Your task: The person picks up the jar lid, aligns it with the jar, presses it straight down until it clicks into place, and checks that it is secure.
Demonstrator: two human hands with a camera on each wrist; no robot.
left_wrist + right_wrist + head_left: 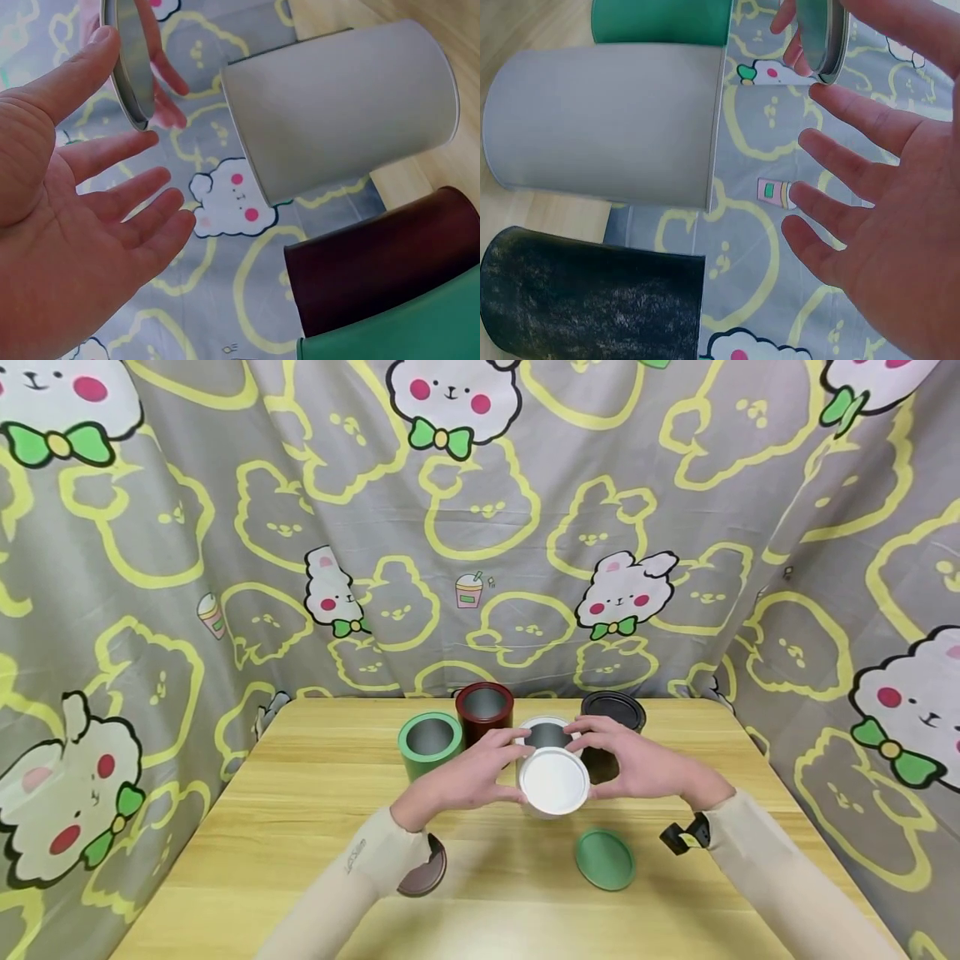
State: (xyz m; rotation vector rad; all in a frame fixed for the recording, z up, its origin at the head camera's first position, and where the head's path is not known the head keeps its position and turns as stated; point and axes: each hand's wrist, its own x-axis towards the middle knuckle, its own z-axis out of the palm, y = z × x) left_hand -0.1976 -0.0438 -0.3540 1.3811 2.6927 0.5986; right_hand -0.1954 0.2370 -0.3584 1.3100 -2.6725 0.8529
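Observation:
A round white lid (555,782) is held by its edges between both hands, in front of and above the open white can (341,112). My left hand (474,772) pinches the lid's left side between thumb and index finger, while its other fingers spread out loosely in the left wrist view. On the lid's opposite edge my right hand (647,763) does the same, thumb and index fingertip at the rim. Both wrist views show the lid edge-on, apart from the can's mouth. Part of the can's rim is hidden behind fingers and lid in the head view.
Left of the white can stand an open green can (424,767) and an open dark red can (486,729). A black can (592,296) stands to its right, topped by a black lid (613,708). Nearer lie a green lid (605,860) and a brownish lid (423,872), partly behind the left sleeve.

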